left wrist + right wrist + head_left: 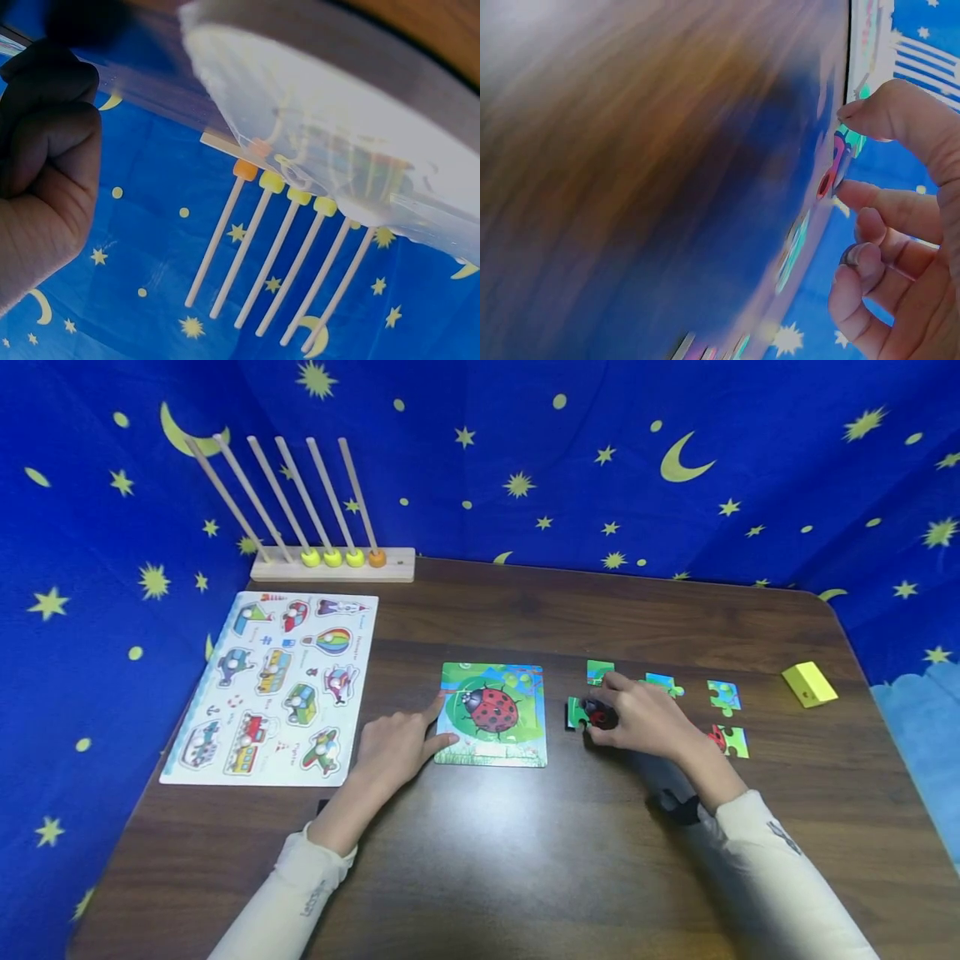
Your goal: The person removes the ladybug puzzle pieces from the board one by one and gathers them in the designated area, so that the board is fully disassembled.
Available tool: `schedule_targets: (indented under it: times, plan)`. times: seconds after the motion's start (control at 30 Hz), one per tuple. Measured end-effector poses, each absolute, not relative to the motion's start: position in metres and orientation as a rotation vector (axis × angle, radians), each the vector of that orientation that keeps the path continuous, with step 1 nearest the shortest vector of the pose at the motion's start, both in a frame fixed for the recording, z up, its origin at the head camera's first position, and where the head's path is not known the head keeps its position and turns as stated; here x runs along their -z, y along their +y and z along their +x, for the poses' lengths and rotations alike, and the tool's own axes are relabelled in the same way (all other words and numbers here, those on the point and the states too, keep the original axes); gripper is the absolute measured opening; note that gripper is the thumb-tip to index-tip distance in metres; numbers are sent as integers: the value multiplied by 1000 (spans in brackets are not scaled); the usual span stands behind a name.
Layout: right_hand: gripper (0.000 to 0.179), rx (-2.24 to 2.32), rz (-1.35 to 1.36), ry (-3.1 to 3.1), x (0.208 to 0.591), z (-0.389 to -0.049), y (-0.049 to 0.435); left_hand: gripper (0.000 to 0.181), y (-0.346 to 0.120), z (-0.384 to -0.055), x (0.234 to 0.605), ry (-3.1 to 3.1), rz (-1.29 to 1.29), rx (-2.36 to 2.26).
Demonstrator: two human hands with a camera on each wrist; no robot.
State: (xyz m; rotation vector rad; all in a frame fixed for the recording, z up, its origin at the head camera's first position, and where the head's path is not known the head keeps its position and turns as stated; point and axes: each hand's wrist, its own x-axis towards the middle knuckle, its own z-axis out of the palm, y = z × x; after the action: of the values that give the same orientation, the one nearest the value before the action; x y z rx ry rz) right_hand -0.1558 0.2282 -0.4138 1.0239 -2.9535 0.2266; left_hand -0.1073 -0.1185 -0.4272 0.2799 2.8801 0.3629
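Note:
A square ladybug picture board (491, 753) lies mid-table. My left hand (397, 743) rests at its left edge, thumb and index finger extended and touching it, the other fingers folded. In the left wrist view, that hand (52, 165) shows only partly. To the right of the board, my right hand (641, 718) pinches a green, red and black jigsaw piece (576, 713) between thumb and fingers. The right wrist view shows this hand (907, 217) with the piece at its thumb and index fingertips. Around it lie a green piece (598, 672) and a blue-green piece (662, 683).
Farther right are two more jigsaw pieces (724, 695) and a yellow block (810, 684). A white vehicle puzzle board (300, 772) lies left, before a wooden peg stand (333, 572) with yellow and orange beads. A blue star-patterned cloth (510, 443) hangs behind the table.

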Motion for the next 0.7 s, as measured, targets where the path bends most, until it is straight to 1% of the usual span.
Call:
schedule_targets:
  times: [0.3, 0.7]
  plan:
    - [45, -174, 979, -3003, 413, -154, 250, 71, -120, -107, 428, 2900, 289, -385]
    - [50, -194, 923, -3147, 413, -159, 254, 72, -120, -108, 430, 2903, 294, -377]
